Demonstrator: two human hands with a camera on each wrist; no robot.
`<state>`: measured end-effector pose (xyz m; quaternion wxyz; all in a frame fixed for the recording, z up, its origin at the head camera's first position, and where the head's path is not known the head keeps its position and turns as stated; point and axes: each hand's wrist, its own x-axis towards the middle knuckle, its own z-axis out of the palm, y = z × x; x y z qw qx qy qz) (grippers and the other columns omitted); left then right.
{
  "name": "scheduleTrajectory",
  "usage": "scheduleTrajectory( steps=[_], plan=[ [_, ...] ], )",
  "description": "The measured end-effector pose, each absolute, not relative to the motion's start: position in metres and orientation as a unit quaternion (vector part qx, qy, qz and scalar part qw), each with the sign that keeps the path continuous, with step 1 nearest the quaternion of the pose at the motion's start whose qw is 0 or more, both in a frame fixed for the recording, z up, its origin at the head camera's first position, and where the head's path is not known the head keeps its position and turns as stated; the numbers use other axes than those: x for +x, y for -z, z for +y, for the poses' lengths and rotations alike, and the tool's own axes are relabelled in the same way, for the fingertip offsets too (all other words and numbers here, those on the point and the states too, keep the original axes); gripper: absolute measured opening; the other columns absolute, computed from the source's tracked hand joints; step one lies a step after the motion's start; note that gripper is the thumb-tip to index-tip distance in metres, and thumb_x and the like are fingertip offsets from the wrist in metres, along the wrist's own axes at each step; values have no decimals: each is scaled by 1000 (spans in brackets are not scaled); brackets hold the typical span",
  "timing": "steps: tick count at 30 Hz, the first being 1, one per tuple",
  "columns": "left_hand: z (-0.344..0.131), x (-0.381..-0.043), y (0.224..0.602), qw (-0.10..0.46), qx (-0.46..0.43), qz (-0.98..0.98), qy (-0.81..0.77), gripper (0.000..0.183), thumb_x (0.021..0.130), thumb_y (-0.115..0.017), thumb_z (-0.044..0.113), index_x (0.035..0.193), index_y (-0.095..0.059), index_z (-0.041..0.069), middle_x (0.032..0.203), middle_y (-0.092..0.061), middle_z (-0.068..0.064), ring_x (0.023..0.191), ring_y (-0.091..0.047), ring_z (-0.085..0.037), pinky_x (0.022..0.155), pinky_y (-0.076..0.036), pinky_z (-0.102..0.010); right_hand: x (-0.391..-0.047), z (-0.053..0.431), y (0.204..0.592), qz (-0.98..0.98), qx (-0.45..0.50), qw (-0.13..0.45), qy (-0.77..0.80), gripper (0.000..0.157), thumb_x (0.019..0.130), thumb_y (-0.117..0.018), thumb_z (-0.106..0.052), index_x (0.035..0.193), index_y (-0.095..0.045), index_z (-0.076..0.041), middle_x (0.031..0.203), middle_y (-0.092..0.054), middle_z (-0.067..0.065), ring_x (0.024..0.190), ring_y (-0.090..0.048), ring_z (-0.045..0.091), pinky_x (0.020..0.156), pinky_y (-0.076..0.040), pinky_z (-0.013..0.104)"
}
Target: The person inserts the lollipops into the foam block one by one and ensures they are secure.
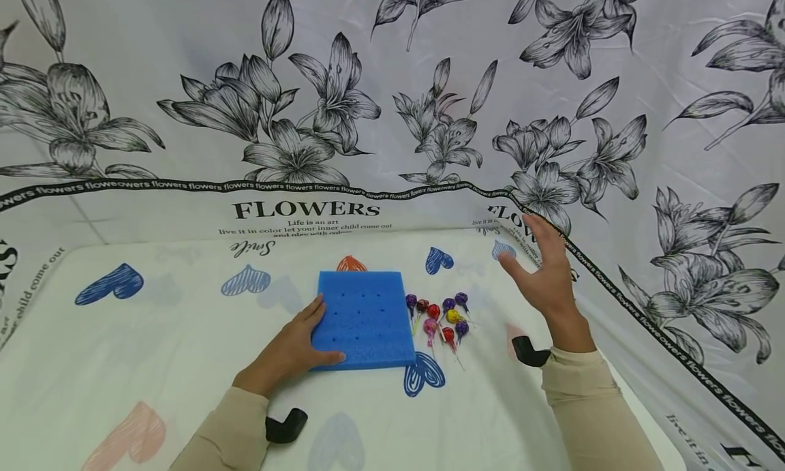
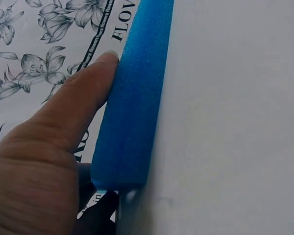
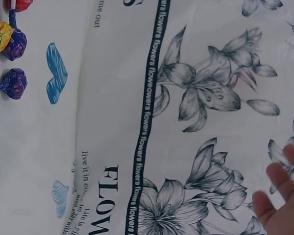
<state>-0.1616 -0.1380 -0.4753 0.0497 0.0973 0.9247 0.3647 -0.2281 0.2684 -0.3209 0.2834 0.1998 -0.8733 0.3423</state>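
Note:
A square blue foam block [image 1: 368, 321] with small holes in its top lies on the heart-patterned cloth. My left hand [image 1: 291, 345] holds its near left corner, thumb along the near edge and fingers at the left side. In the left wrist view, the thumb lies against the foam block [image 2: 132, 107]; the other fingers are mostly hidden. Just right of the block is a loose group of several wrapped lollipops [image 1: 452, 315] in purple, red, pink and yellow. Raised to the right of them, my right hand [image 1: 546, 277] has its fingers spread and holds nothing.
White cloth [image 1: 184, 362] printed with hearts covers the table. Behind it and along the right side hangs a flower-printed curtain [image 1: 429, 35] with a black lettered band. A black mount [image 1: 286, 427] sits at the left wrist, another black mount [image 1: 530, 352] at the right.

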Motion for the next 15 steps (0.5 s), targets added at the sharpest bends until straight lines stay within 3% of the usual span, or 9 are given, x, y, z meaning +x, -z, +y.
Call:
scheduleTrajectory(
  steps=[2, 5, 9, 15],
  plan=[
    [-138, -162, 476, 47, 99, 925, -364, 117, 67, -78, 63, 151, -26, 1, 160, -14, -11, 140, -18, -43, 105, -26, -61, -233, 270, 324, -851, 230, 286, -375, 73, 81, -77, -7, 146, -45, -13, 148, -38, 3, 131, -35, 25, 98, -33, 48],
    [-138, -162, 477, 46, 96, 926, -363, 117, 66, -78, 64, 152, -26, 3, 160, -14, -10, 140, -18, -43, 105, -26, -61, -240, 272, 327, -807, 269, 264, -454, 71, 80, -73, 7, 144, -45, -6, 144, -43, 9, 122, -42, 31, 89, -35, 38],
    [-138, -163, 478, 46, 96, 926, -363, 118, 66, -78, 65, 152, -26, 3, 159, -14, -11, 140, -19, -44, 105, -27, -61, -249, 278, 333, -714, 314, 223, -584, 65, 81, -63, 19, 141, -44, 3, 140, -45, 20, 116, -42, 41, 87, -38, 36],
    [-138, -162, 477, 44, 101, 923, -368, 117, 67, -78, 63, 151, -26, 1, 159, -16, -12, 139, -19, -44, 105, -27, -61, -256, 285, 345, -556, 345, 168, -737, 51, 90, -51, 15, 139, -46, 2, 138, -45, 26, 112, -48, 36, 84, -46, 33]
  ],
)
